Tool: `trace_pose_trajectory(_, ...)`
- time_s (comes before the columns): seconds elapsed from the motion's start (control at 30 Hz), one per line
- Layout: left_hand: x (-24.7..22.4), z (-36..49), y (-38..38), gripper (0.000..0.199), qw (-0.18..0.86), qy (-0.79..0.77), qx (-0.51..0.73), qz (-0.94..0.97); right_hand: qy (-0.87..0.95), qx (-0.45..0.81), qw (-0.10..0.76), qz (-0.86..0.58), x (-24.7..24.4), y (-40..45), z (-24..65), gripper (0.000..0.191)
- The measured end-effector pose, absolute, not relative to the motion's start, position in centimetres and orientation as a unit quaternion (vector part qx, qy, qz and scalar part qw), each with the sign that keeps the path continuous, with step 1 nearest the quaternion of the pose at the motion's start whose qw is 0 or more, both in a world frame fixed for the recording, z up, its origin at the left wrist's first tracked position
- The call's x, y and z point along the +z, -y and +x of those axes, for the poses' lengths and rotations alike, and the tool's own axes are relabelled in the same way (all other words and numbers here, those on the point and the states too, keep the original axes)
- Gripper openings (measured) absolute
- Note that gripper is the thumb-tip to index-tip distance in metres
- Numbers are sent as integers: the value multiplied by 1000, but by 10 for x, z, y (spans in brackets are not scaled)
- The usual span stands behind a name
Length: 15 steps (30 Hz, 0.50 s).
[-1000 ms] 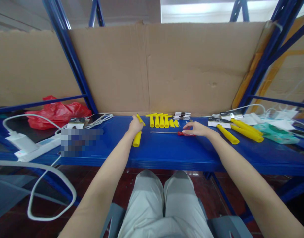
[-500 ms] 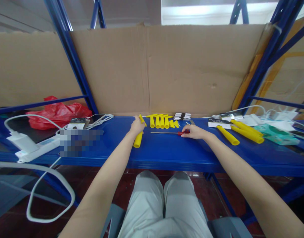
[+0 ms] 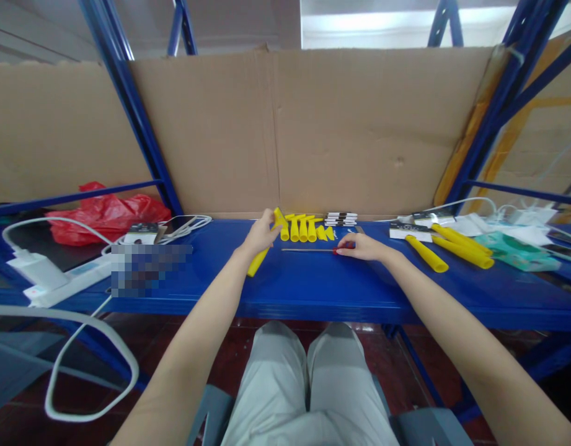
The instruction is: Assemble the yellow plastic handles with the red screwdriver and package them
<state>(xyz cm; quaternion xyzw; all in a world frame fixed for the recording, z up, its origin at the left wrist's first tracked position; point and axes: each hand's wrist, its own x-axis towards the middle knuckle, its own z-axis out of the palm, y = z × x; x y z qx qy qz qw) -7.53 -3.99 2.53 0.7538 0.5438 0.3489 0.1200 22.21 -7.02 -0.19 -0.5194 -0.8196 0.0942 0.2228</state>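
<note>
My left hand (image 3: 260, 234) is closed round a yellow T-shaped plastic handle (image 3: 256, 265), which slants with its hollow round end toward me. My fingers hide its middle. Over on the right, my right hand (image 3: 363, 248) grips the red handle of a screwdriver (image 3: 308, 249), whose thin shaft points left just above the blue surface. Behind the hands lies a row of similar yellow T-shaped handles (image 3: 294, 231). Small yellow wedge-like pieces (image 3: 325, 233) lie beside that row, and a stack of white packs with dark bands (image 3: 341, 218) sits behind them.
Several longer yellow handles (image 3: 462, 251) and a green plastic packet (image 3: 517, 251) lie at the right. A white power strip (image 3: 74, 279), cables and a red plastic bag (image 3: 111, 214) occupy the left. Cardboard (image 3: 331, 130) walls off the back of the blue bench (image 3: 313, 285).
My left hand has turned the yellow handle, so its T-shaped end now leans right toward the row and its round end has swung left. The right hand stays put with the screwdriver.
</note>
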Motion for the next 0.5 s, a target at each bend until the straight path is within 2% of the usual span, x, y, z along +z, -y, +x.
trace_pose_trajectory(0.13,33,-60,58,27,9,-497,278,822,813,89,272,-508,-3,70,218,19)
trace_pose_trajectory(0.23,28,-44,68,28,-22,-426,244,871,801,110,313,-499,-2,70,215,24)
trace_pose_trajectory(0.37,14,-30,72,32,-44,-342,219,913,781,190,373,-464,1,72,207,38)
trace_pose_trajectory(0.5,6,-23,72,36,-146,-327,166,919,762,270,409,-423,1,73,199,48)
